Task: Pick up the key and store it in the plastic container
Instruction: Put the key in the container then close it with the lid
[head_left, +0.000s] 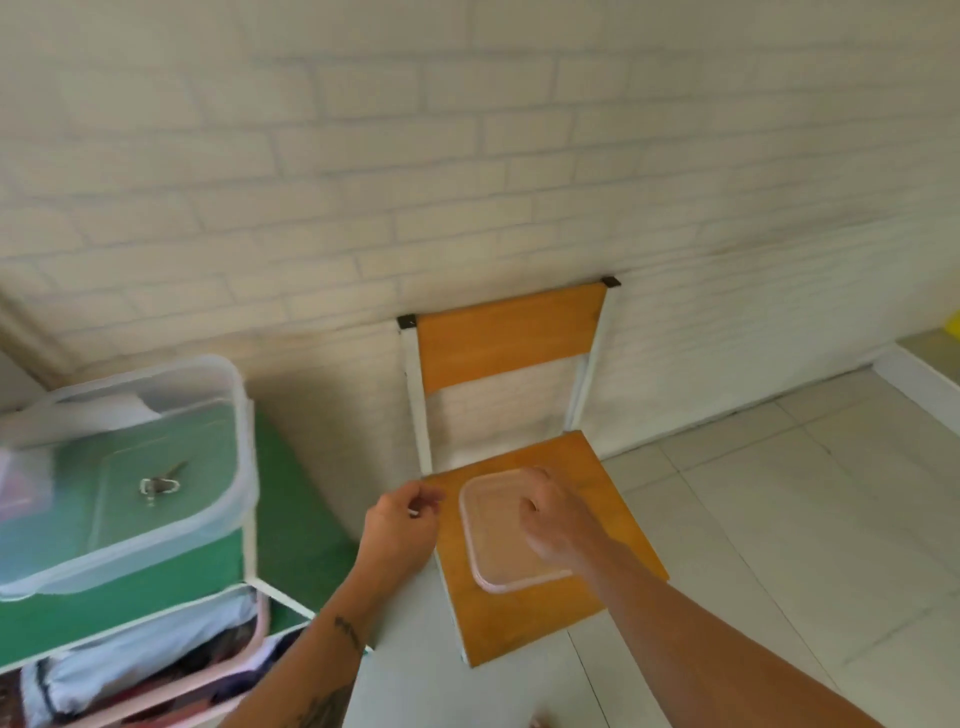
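Observation:
The key, a small metal key on a ring, lies inside the clear plastic container. The container stands without a lid on top of the green shelf unit at the left. A clear lid with a pinkish rim lies flat on the orange chair seat. My right hand is on the lid, its fingers curled over the far edge. My left hand hovers just left of the lid with loosely curled fingers and nothing in it. The view is blurred.
The orange wooden chair with a white frame stands against the white brick wall. The green shelf unit at the left holds clothes in a lower bin. Pale floor tiles spread to the right, with a raised step at the far right.

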